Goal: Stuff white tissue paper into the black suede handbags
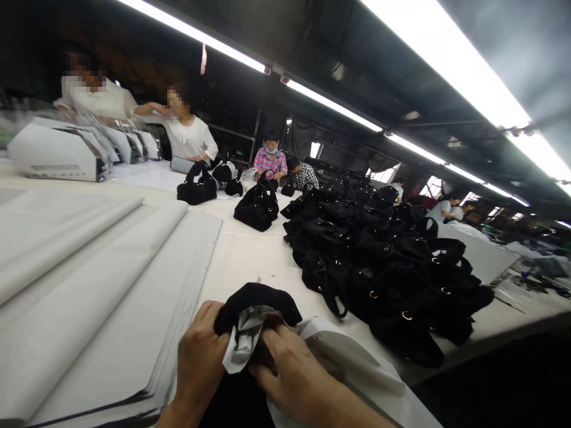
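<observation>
A black fabric bag is right in front of me, its mouth turned up and its black handle arching over the opening. My left hand is closed on the bag's left edge. White crumpled paper bulges out of the mouth. My right hand reaches into the opening with its fingers bent against this paper; the fingertips are hidden inside. Beside my right forearm lies a loose, wrinkled white sheet, partly under the arm.
Stacked large white paper sheets cover the table's left side. A big heap of black bags fills the right. Two groups of bags stand farther back, with white cartons at far left. Several people work around the table.
</observation>
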### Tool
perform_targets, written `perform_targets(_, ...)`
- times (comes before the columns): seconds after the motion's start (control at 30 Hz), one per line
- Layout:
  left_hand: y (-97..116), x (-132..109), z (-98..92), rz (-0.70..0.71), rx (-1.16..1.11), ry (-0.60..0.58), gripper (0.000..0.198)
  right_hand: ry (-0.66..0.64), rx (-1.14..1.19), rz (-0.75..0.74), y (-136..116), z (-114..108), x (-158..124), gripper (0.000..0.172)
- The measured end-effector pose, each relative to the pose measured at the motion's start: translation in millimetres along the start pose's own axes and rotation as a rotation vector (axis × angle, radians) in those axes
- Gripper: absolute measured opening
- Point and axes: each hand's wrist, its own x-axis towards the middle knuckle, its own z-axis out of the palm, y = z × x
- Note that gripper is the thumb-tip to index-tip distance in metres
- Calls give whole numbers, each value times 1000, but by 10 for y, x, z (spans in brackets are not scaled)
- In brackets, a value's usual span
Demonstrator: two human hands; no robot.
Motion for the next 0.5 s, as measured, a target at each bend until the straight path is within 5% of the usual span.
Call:
perform_targets(0.1,53,2,24,7,-6,23,11,150,2,-48,42,132,-119,68)
perform_targets(0.27,109,-4,65,95,5,81,13,234,-20,-85,207,412,65,51)
perform_targets(0.5,202,-18,94,212,152,211,14,-110,-172,-229,455,289,343,12)
